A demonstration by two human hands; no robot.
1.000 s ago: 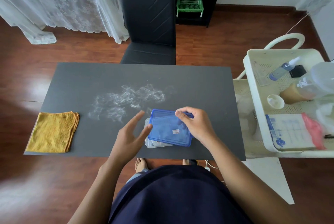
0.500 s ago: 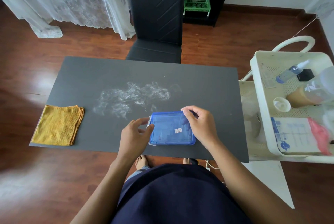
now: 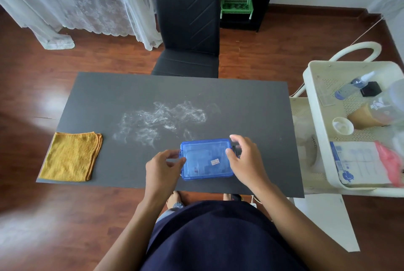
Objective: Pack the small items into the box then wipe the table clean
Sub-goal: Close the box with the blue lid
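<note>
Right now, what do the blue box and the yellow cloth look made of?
The blue box: likely clear-tinted hard plastic, glossy, since its contents show faintly through the lid. The yellow cloth: probably microfibre or terry, matte and nubbly, folded with soft edges.

The blue box (image 3: 206, 159) hides its contents behind a cloudy lid; its label's print is too small to read.

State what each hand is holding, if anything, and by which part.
Both hands are on the blue-lidded clear plastic box on the dark table: the left hand at its left end, the right hand at its right end, by the latch.
</note>
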